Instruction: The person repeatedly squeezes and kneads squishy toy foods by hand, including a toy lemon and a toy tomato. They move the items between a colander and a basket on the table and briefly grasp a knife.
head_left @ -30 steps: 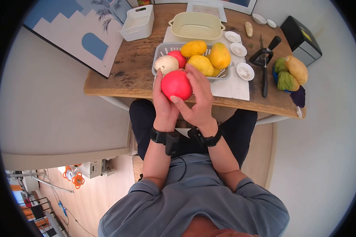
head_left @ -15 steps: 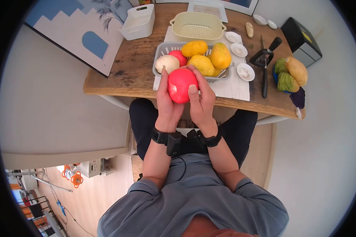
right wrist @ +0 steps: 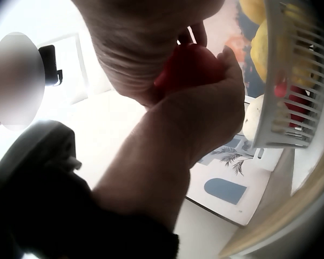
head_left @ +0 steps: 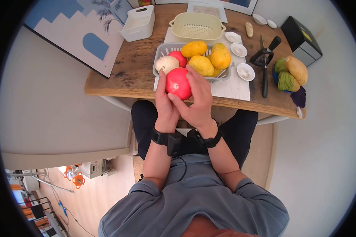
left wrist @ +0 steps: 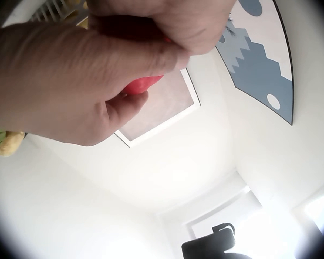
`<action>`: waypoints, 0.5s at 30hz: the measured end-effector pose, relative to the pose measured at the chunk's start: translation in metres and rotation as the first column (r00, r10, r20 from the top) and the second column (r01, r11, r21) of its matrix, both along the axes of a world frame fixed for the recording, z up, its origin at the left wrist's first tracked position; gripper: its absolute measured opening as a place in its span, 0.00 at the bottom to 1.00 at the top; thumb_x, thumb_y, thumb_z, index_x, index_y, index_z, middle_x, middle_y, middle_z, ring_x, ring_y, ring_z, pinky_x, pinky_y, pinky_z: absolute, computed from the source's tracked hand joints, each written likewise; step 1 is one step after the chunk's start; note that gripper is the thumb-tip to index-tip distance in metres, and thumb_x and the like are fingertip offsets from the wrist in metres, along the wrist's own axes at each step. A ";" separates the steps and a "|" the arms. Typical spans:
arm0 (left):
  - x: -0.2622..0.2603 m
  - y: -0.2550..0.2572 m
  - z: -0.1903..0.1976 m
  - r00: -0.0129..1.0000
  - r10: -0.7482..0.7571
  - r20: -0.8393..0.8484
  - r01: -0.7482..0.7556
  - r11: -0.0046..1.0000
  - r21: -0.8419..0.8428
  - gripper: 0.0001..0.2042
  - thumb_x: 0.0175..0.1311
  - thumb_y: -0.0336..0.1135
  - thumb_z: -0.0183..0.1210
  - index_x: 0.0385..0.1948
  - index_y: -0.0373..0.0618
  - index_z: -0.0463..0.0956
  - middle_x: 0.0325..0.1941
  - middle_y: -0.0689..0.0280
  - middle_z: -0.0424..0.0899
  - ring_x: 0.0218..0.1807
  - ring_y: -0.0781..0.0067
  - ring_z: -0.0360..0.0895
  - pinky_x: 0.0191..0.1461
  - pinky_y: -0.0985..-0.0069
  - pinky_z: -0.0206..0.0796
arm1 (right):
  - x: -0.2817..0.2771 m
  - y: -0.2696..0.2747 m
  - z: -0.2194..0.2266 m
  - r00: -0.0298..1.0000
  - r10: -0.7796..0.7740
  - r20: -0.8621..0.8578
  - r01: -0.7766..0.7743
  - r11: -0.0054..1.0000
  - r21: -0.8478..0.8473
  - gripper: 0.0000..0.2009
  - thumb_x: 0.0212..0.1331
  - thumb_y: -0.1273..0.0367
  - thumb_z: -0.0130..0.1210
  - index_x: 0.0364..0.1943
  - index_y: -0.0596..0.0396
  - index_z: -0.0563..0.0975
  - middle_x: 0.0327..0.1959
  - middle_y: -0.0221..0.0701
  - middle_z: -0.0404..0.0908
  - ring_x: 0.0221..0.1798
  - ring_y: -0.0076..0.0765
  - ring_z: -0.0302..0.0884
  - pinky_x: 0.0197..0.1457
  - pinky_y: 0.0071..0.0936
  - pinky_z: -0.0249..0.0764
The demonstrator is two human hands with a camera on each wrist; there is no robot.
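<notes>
A smooth, round red fruit [head_left: 178,83] with a small pale spot on its upper side is held between both hands in front of the basket, over the table's front edge. From the left and below, my left hand [head_left: 167,110] cradles it. My right hand [head_left: 199,98] grips it from the right, fingers bent over its far side and thumb on the near side. Both wrist views show the red skin [left wrist: 143,84] partly covered by the hands. Just beyond, a grey slotted basket [head_left: 157,59] contains a cream-coloured round one [head_left: 167,63], another red one [head_left: 178,58] and several yellow fruits [head_left: 201,65].
Behind stands a pale yellow colander [head_left: 197,27], with a white bin [head_left: 138,23] to its left. Small white dishes [head_left: 245,72], a black-handled knife [head_left: 264,85] and a blue bowl's green and tan produce [head_left: 296,71] lie to the right. A framed picture [head_left: 79,43] leans at left.
The red fruit has been turned in the hands; its pale spot moved from the lower left to the top. The right thumb shifted down and left, and both hands moved slightly left since half a second ago.
</notes>
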State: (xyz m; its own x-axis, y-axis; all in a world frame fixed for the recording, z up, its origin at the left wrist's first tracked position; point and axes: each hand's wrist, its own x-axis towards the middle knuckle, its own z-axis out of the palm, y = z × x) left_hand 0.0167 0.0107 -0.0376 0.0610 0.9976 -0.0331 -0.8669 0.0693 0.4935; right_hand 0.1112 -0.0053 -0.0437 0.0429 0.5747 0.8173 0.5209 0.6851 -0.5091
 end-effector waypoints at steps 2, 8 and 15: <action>0.002 -0.001 0.003 1.000 0.015 -0.005 -0.015 0.999 0.029 0.24 0.72 0.51 0.42 0.59 0.41 0.65 0.57 0.57 0.74 0.58 0.64 0.73 0.61 0.67 0.68 | 0.002 -0.001 -0.001 0.998 -0.002 -0.064 -0.001 0.999 -0.042 0.27 0.51 0.62 0.65 0.52 0.66 0.72 0.56 0.48 0.74 0.58 0.54 0.71 0.61 0.41 0.66; 0.010 -0.004 0.008 0.997 0.034 0.067 -0.036 0.999 0.029 0.24 0.72 0.49 0.43 0.60 0.39 0.62 0.58 0.56 0.73 0.58 0.63 0.73 0.64 0.64 0.64 | 0.006 0.000 -0.006 0.881 0.173 -0.440 -0.276 0.944 -0.182 0.23 0.61 0.63 0.57 0.54 0.69 0.70 0.53 0.50 0.76 0.57 0.52 0.74 0.62 0.37 0.67; 0.003 -0.001 0.002 0.997 0.002 0.080 -0.001 1.000 -0.013 0.24 0.71 0.50 0.44 0.59 0.41 0.63 0.58 0.55 0.73 0.58 0.62 0.73 0.62 0.64 0.66 | 0.005 0.001 -0.008 0.993 0.031 -0.115 -0.044 0.993 -0.111 0.26 0.56 0.59 0.60 0.51 0.68 0.72 0.55 0.50 0.75 0.55 0.54 0.73 0.59 0.41 0.66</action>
